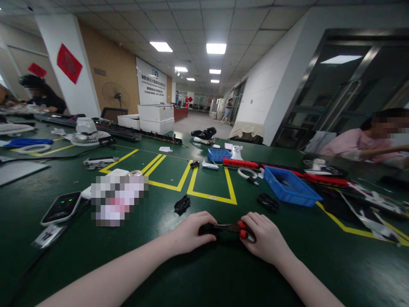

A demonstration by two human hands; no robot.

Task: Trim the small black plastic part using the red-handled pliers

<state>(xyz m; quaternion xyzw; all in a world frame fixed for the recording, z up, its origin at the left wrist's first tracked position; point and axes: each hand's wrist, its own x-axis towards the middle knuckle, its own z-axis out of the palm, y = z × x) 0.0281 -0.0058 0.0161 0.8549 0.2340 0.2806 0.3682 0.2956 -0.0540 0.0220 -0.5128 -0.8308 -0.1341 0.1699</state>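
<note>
Near the front of the green table, my right hand (pixel 260 236) is closed around the red-and-black handles of a pair of pliers (pixel 228 228). The plier jaws point left and reach a black part (pixel 207 229) that my left hand (pixel 193 230) pinches between thumb and fingers. Most of that part is covered by my fingers, so its kind does not show. I cannot tell whether the jaws grip it or only touch it. Beyond my hands lie two small black pieces, one ahead of the left hand (pixel 182 205) and one ahead of the right (pixel 267 202).
A blue bin (pixel 295 194) stands to the right, with a smaller blue bin (pixel 219 154) farther back. On the left lie a black-screened device (pixel 62 208) and cables. Yellow tape (pixel 212 197) marks the green table (pixel 153 273). Co-workers sit at both sides.
</note>
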